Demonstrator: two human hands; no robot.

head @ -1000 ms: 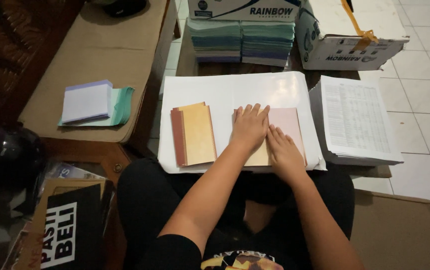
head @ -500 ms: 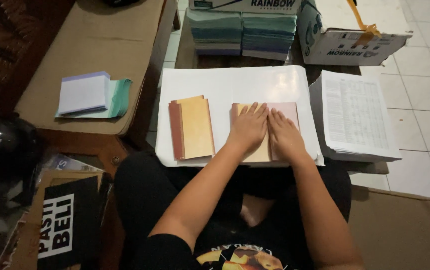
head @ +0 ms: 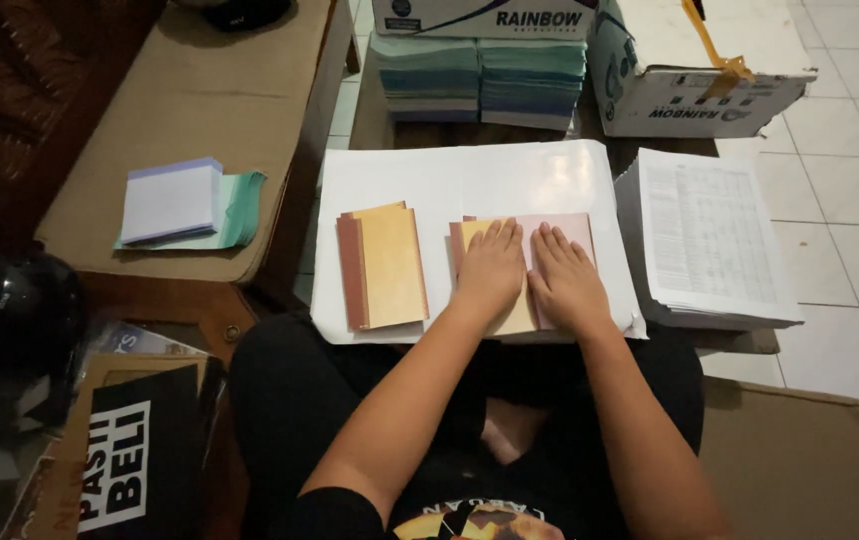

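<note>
My left hand [head: 490, 268] and right hand [head: 562, 275] flat, fingers spread, gripping nothing | pink-and-yellow booklet [head: 578, 228] beneath, frame centre, on white sheet [head: 470, 180] | risk: uneven pressing could skew pages; bound stack [head: 384, 265] left.

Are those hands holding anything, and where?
Nothing is gripped: left hand and right hand lie flat, palms down, on the yellow and pink paper stack.

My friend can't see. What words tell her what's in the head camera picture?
Both hands, left hand and right hand, press flat on a pink-and-yellow booklet lying on a white board. A second yellow booklet lies to its left, and a stack of printed sheets to its right.
</note>
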